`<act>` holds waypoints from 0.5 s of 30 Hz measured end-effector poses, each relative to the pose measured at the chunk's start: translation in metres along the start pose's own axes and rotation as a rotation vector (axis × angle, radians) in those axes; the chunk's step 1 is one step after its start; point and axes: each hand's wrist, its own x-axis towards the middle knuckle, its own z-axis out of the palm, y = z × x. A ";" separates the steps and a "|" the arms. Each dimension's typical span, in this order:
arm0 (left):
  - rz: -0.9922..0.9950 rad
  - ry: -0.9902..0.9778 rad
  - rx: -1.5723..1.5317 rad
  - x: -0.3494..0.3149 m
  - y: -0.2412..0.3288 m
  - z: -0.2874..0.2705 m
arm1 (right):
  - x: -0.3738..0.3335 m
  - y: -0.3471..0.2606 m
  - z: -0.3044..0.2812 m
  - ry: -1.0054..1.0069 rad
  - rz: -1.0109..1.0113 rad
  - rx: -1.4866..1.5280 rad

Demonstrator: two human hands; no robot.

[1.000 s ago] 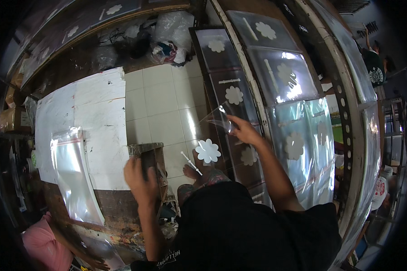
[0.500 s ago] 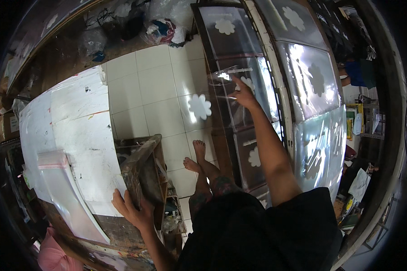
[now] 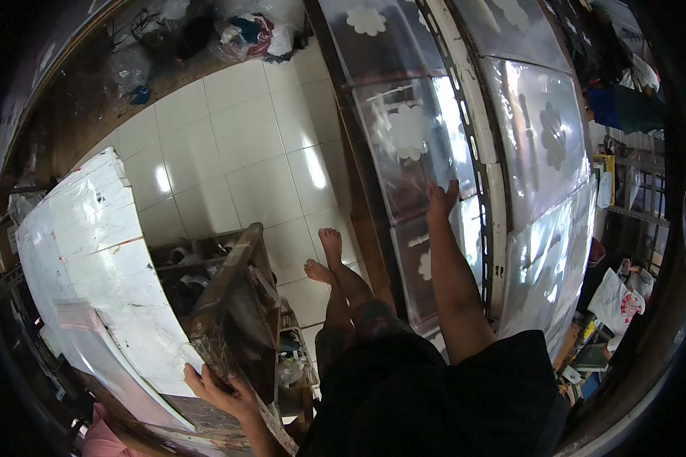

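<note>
Clear plastic bags with white flower shapes lie in rows on the dark shelf to my right. My right hand (image 3: 442,199) is over the near edge of one such bag (image 3: 385,145), finger and thumb apart, and seems to hold nothing. Whether it touches the plastic I cannot tell. At the lower left my left hand (image 3: 225,391) rests with fingers spread on the edge of the worktable, beside the white board (image 3: 122,282). A stack of clear plastic bags (image 3: 114,358) lies on that board.
A pale slotted metal bar (image 3: 489,183) divides the shelf from more bags (image 3: 541,129) farther right. A wooden shelf unit (image 3: 232,282) stands between the board and my legs. Plastic bundles (image 3: 255,38) sit at the far left; another person's blue clothing (image 3: 604,107) shows at far right.
My right hand has let go of a clear bag, which now lies flat on the shelf, and has drawn back toward me. The left hand stays at the table edge. The view has shifted.
</note>
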 end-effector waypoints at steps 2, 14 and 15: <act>-0.008 -0.015 0.016 -0.001 0.001 0.000 | 0.002 0.012 -0.012 0.036 0.060 -0.038; -0.026 -0.097 0.045 0.002 0.004 -0.006 | 0.070 0.096 -0.081 0.042 0.057 0.089; -0.026 -0.088 0.044 0.000 0.005 -0.005 | 0.067 0.093 -0.075 0.040 0.088 0.147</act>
